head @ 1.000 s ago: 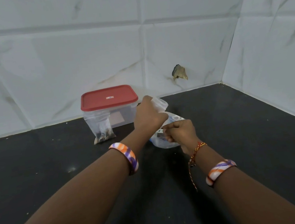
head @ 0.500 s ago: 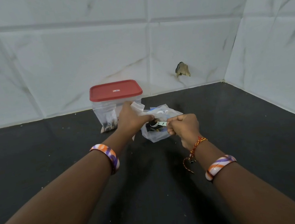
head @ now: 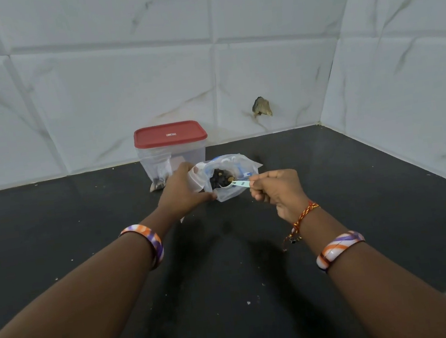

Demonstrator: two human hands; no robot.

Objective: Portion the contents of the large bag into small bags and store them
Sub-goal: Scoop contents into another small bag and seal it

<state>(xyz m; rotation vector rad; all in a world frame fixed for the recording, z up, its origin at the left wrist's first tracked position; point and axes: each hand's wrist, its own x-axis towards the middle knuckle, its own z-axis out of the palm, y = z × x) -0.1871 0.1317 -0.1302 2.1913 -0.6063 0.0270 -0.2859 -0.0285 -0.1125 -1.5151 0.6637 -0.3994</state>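
Observation:
A clear large bag with blue print lies open on the black counter, dark lumpy contents showing in its mouth. My left hand grips the bag's left edge together with a small clear plastic bag. My right hand pinches the handle of a small pale scoop, whose bowl sits at the bag's mouth among the contents. A filled small bag leans against the front of a clear container with a red lid.
The black counter meets white tiled walls at the back and right, forming a corner. A brown chipped spot marks the back wall. A pale floor or ledge shows at the lower right edge.
The large bag's mouth has opened wider, showing the dark contents. My right hand has drawn back to the right, and the scoop handle now shows.

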